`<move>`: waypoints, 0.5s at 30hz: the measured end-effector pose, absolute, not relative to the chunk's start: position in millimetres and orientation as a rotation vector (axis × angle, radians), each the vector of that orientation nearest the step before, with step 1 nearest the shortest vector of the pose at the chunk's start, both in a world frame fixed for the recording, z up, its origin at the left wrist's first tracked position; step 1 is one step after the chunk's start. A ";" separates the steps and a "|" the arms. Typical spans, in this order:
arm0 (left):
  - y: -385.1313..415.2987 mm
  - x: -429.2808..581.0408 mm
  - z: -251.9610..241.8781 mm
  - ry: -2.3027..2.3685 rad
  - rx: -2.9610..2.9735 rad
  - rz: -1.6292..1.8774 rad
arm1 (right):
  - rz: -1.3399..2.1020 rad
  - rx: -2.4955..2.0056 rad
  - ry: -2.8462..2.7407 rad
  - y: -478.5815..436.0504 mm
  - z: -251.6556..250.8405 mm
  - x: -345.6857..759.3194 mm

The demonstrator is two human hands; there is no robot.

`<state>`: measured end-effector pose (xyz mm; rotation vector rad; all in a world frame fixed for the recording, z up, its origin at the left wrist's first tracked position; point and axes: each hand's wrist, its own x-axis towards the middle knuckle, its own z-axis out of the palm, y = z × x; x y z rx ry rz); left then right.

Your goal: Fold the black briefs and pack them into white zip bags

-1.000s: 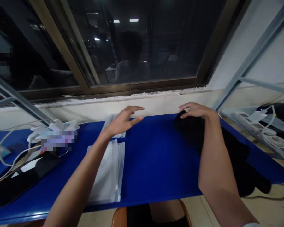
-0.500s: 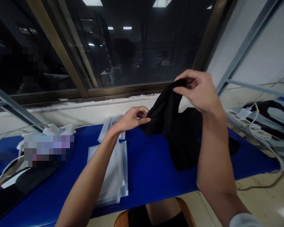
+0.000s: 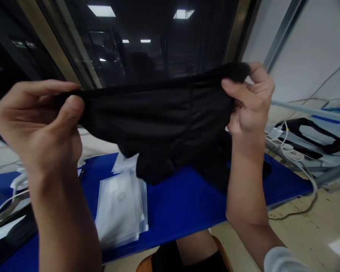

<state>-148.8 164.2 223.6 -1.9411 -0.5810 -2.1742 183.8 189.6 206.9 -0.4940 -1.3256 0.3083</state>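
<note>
A black stretchy garment (image 3: 155, 117) with a visible seam is pulled taut above the table, its upper edge running almost level between my hands. My left hand (image 3: 47, 121) pinches the left end of that edge between thumb and fingers. At the right end, my right hand (image 3: 251, 100) grips the edge, thumb toward me. Loose dark cloth hangs below and reaches toward the tabletop; its exact kind cannot be made out. Beneath and to the left lie several clear zip bags (image 3: 117, 207), flat on the blue table (image 3: 175, 211).
A dark window (image 3: 164, 41) stands behind the table. White cables and a charger (image 3: 276, 132) sit by the metal frame on the right. More cables (image 3: 18, 181) and dark items crowd the left side. A wooden stool (image 3: 144, 264) shows below.
My left hand has come up and out to the left, and the garment has gone from bunched to stretched wide between both hands. The camera view has shifted slightly.
</note>
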 end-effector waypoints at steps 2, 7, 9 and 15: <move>161.6 -147.0 224.6 -0.617 -1.946 -2.228 | 0.354 -0.468 -1.349 194.0 205.3 182.6; 179.3 -141.1 208.3 -1.043 -2.125 -2.361 | 0.298 -0.588 -1.425 228.1 188.4 182.9; 195.6 -141.8 199.1 -1.200 -2.163 -2.403 | 0.283 -0.695 -1.490 245.9 179.8 181.4; 207.9 -131.7 198.6 -0.814 -1.871 -2.560 | 0.180 -0.813 -1.392 256.7 182.6 177.5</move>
